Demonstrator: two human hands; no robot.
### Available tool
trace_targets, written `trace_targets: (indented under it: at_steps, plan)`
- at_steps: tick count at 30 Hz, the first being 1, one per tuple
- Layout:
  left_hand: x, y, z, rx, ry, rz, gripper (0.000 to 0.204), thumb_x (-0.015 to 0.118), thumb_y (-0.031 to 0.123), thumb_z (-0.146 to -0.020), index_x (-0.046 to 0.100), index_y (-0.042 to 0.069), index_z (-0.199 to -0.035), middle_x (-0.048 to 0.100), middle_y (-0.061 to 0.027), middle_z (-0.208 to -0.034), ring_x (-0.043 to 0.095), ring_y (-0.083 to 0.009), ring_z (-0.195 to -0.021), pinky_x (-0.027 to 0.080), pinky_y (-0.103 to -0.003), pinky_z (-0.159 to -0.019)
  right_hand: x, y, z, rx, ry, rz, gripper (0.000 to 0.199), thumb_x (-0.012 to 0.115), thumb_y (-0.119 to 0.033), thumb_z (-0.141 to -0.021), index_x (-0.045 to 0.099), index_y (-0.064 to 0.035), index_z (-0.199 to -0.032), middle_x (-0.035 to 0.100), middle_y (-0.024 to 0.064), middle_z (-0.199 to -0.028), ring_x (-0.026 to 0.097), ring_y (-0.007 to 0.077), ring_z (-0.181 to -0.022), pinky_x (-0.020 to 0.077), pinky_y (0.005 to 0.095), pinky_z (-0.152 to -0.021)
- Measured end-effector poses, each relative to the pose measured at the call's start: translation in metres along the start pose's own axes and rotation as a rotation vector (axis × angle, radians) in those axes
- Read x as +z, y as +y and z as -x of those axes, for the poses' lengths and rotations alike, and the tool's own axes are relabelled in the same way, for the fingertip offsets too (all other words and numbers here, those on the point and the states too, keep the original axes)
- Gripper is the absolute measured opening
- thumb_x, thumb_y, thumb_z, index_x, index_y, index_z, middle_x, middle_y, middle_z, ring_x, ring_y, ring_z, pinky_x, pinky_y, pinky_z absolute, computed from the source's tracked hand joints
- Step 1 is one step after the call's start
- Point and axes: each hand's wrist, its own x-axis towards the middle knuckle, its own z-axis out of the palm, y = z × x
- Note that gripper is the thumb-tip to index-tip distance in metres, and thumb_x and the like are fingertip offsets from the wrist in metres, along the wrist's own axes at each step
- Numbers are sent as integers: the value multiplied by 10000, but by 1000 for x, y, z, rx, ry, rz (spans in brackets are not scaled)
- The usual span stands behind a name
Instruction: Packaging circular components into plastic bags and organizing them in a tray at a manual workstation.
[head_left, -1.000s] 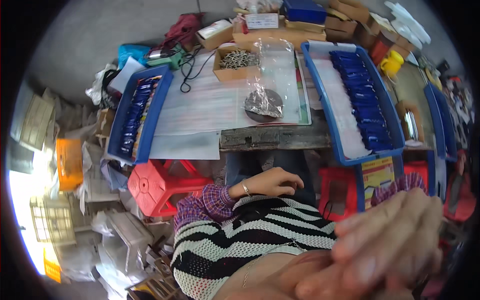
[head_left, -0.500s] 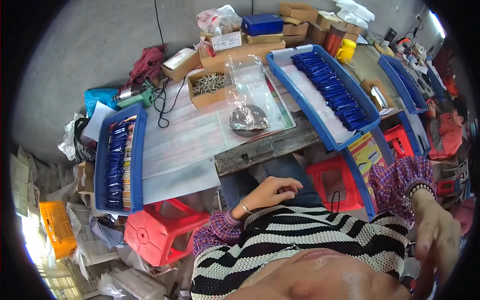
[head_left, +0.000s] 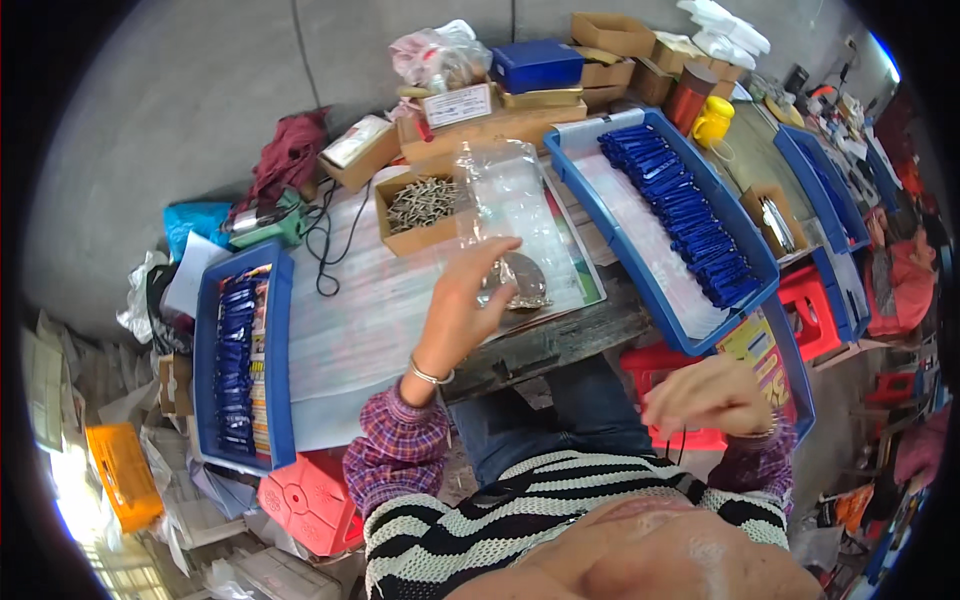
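While flat paper (head_left: 330, 355) spans tray (head_left: 283, 370) to disc (head_left: 524, 279), the left hand (head_left: 463, 302) gapes over the disc; past the table edge (head_left: 548, 355), the right hand (head_left: 715, 396) curls, grip unclear.

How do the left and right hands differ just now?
The left hand is over the table, at the clear bag; the right hand is short of the table. The left hand's thumb and fingers stand apart; the right hand's fingers look bent and blurred. Both have purple checked sleeves.

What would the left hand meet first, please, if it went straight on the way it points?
Probably the clear plastic bag, just ahead of the left hand, though depth is unclear and they may touch.
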Motion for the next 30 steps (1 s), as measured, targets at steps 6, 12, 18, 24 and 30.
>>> trace_targets:
  at_steps: [6,12,18,24,30]
  plan:
    - [2,-20,-56,95,-122,-97,521,650,31,-726,520,73,-1229,515,-147,-1269,446,-313,-1212,335,-377,-1022,23,72,29,338,169,17,312,500,69,-779,652,9,-1045,650,120,-855,632,189,-792,481,288,-695]
    - [21,-23,-91,155,-132,-148,514,634,18,-729,517,77,-1226,507,-163,-1281,462,-324,-1201,351,-382,-1005,34,112,61,364,288,44,332,456,88,-795,648,-3,-1050,605,75,-784,598,160,-752,467,277,-687]
    - [42,4,-72,122,-184,-121,437,613,-27,-715,578,57,-1141,546,-146,-1255,491,-287,-1198,365,-353,-994,34,137,76,269,256,10,407,441,99,-698,651,-12,-1028,584,91,-748,575,174,-698,464,303,-652]
    - [69,40,-65,172,-307,1,366,617,-58,-687,621,39,-1040,599,-134,-1177,555,-293,-1112,404,-356,-947,37,146,91,208,203,27,418,446,86,-701,620,-6,-1070,550,100,-786,563,212,-742,454,320,-677]
    - [89,67,-60,219,-450,88,352,642,-70,-663,636,28,-1001,632,-137,-1094,582,-299,-1059,445,-352,-896,37,146,105,204,188,75,463,440,100,-656,623,-13,-1067,517,98,-762,539,222,-719,444,337,-666]
